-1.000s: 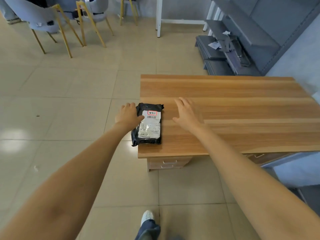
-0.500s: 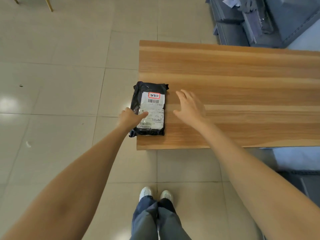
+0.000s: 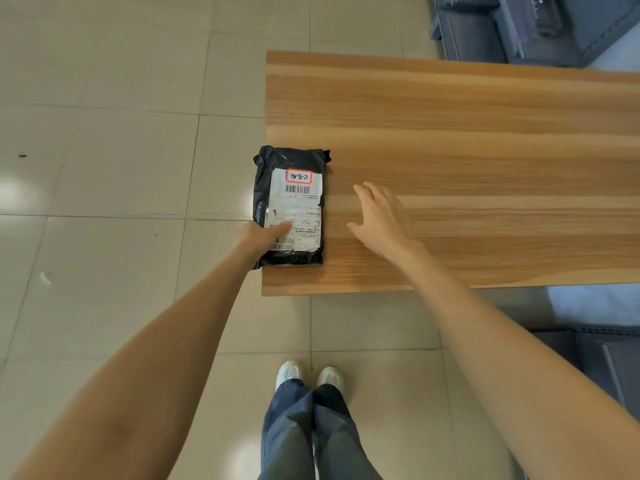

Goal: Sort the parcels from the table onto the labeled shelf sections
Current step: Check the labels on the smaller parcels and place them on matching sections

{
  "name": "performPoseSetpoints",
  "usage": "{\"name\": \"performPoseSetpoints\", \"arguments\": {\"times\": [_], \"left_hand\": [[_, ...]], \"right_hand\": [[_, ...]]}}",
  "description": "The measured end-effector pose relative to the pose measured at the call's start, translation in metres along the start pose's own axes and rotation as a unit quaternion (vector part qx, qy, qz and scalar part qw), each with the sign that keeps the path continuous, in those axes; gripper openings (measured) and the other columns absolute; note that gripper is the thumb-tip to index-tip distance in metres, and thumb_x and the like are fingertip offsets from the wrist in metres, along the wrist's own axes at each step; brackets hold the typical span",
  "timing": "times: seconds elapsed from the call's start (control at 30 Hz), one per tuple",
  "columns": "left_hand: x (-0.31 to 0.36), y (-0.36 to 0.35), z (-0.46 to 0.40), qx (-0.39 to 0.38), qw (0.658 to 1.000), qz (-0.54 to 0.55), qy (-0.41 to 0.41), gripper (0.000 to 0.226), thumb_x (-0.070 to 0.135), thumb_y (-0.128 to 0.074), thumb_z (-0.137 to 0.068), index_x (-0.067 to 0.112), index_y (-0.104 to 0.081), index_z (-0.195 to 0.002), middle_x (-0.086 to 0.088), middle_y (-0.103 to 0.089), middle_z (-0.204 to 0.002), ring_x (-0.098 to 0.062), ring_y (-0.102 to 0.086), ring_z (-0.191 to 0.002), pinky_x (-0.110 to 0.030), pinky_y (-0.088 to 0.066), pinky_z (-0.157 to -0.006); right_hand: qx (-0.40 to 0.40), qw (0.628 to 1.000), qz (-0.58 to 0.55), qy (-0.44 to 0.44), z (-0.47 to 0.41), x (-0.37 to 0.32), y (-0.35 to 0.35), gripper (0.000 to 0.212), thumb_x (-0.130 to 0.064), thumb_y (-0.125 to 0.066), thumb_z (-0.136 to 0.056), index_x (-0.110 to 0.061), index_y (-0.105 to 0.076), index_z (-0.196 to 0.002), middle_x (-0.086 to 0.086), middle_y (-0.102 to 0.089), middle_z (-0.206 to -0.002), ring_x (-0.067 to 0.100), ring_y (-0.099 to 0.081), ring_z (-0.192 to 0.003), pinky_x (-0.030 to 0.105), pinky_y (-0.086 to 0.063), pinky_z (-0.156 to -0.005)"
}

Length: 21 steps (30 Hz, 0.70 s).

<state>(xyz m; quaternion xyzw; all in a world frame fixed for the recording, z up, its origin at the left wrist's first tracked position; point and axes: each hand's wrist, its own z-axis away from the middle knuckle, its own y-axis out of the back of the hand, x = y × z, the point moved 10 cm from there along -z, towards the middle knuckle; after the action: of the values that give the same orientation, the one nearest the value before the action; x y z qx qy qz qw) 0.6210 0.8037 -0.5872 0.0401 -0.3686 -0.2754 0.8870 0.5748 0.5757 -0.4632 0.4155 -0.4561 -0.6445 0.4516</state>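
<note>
A black plastic parcel [image 3: 294,188] with a white shipping label and a red-framed sticker lies flat at the left end of the wooden table [image 3: 467,140], its left side hanging slightly over the edge. My left hand [image 3: 258,237] grips the parcel's near left corner, thumb on top of the label. My right hand [image 3: 379,220] hovers flat over the table just right of the parcel, fingers apart and holding nothing.
Grey metal shelving [image 3: 519,26] stands beyond the table at the top right, with a dark item on it. More grey shelving [image 3: 606,358] sits low on the right. Tiled floor [image 3: 104,168] spreads to the left. My feet [image 3: 310,375] stand before the table's front edge.
My left hand slid from the parcel's far left side down to its near corner and took hold, thumb on the label. My view tilted down and closer. My right hand stayed beside the parcel.
</note>
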Motion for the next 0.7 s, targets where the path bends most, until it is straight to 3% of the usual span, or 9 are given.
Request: {"name": "performPoseSetpoints", "arguments": {"times": [0.1, 0.33, 0.47, 0.57, 0.7], "left_hand": [[0.001, 0.0, 0.003, 0.01, 1.0, 0.012, 0.002, 0.049, 0.047, -0.076, -0.074, 0.014, -0.066, -0.109, -0.001, -0.074, -0.096, -0.02, -0.071, -0.087, -0.042, -0.059, -0.082], [0.008, 0.012, 0.028, 0.03, 0.999, -0.026, 0.02, 0.038, 0.029, -0.08, -0.077, 0.011, -0.06, -0.104, -0.005, -0.069, -0.095, -0.024, -0.068, -0.086, -0.041, -0.059, -0.078], [0.026, 0.023, 0.048, 0.03, 0.999, -0.023, 0.013, 0.054, 0.024, -0.082, -0.074, 0.007, -0.047, -0.111, -0.009, -0.065, -0.102, -0.025, -0.066, -0.09, -0.042, -0.058, -0.076], [0.051, 0.034, 0.061, 0.019, 0.998, -0.057, -0.007, 0.063, 0.03, -0.089, -0.062, 0.004, -0.054, -0.108, -0.013, -0.069, -0.099, -0.028, -0.069, -0.086, -0.047, -0.059, -0.075], [0.115, 0.045, 0.095, -0.013, 0.981, -0.178, -0.075, 0.032, 0.017, -0.084, -0.072, 0.002, -0.064, -0.093, -0.013, -0.07, -0.089, -0.027, -0.068, -0.076, -0.037, -0.057, -0.068]], "right_hand": [[0.004, 1.0, -0.012, 0.001, 0.002, 0.0, 0.005, 0.074, -0.034, -0.064, -0.09, -0.014, -0.027, -0.151, 0.006, -0.026, -0.158, 0.025, -0.024, -0.144, 0.04, -0.021, -0.116], [0.015, 0.999, -0.04, -0.009, 0.01, 0.005, 0.033, 0.074, -0.032, -0.063, -0.091, -0.015, -0.025, -0.152, 0.003, -0.024, -0.159, 0.022, -0.02, -0.146, 0.038, -0.027, -0.114], [0.03, 0.998, -0.058, -0.003, 0.018, 0.004, 0.062, 0.072, -0.03, -0.062, -0.091, -0.015, -0.025, -0.152, 0.001, -0.024, -0.158, 0.022, -0.022, -0.145, 0.037, -0.029, -0.113], [0.032, 0.996, -0.087, 0.008, 0.023, 0.001, 0.087, 0.073, -0.028, -0.062, -0.091, -0.014, -0.025, -0.152, 0.003, -0.025, -0.158, 0.022, -0.022, -0.144, 0.036, -0.025, -0.114], [0.031, 0.989, -0.141, 0.03, 0.025, -0.01, 0.129, 0.077, -0.031, -0.067, -0.089, -0.02, -0.025, -0.152, 0.004, -0.031, -0.156, 0.023, -0.023, -0.144, 0.041, -0.026, -0.114]]}}
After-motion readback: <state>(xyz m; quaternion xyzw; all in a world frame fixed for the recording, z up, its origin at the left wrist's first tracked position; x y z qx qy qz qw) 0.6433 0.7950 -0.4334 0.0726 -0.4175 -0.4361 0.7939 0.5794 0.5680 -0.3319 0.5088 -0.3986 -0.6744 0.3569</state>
